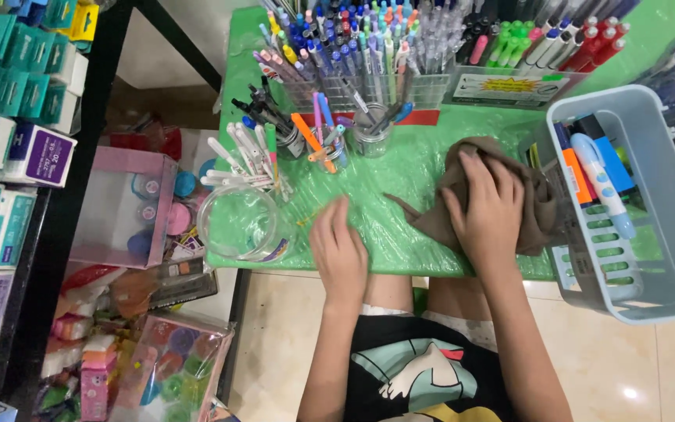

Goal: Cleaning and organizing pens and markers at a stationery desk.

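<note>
Nearest me, my left hand (339, 248) lies flat and open, palm down, on the green plastic-covered table (400, 250) near its front edge, gripping nothing. Just to its right, my right hand (484, 205) is spread wide with the palm pressing down on a brown cloth (537, 205); the fingers are splayed, not closed around it.

The cloth looks soft, light and limp, bunched under the palm. I judge it would slide easily over the slick plastic, and it is best taken by a pinched fold or pressed flat as now. Its long axis runs roughly left to right, with a thin tail (412, 215) pointing left toward my other hand.

Beyond the left hand stands an empty clear jar (240, 223), then small cups of pens (318, 144). To the right a grey basket (666, 234) touches the cloth's edge. Farthest back, racks of pens (369, 47) line the table.
</note>
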